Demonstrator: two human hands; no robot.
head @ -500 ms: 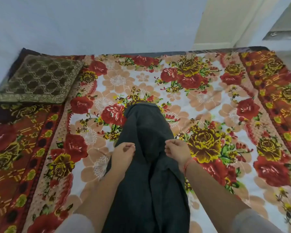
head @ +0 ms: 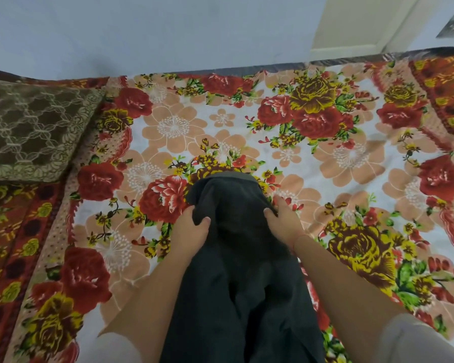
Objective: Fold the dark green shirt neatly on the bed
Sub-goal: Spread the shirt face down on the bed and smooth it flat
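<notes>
Both hands, left hand (head: 192,229) and right hand (head: 282,221), grip shirt (head: 236,258) side edges.

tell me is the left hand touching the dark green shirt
Touching. The head view shows the left hand gripping the dark green shirt's left edge, thumb pressed over the fabric.

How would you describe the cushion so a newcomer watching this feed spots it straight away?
Start from the floral bedsheet covering the bed and go to its far left corner, by the wall. The cushion lies flat there, well away from the dark green shirt. It is the only olive-brown piece, with a pale lattice pattern instead of flowers.
</notes>
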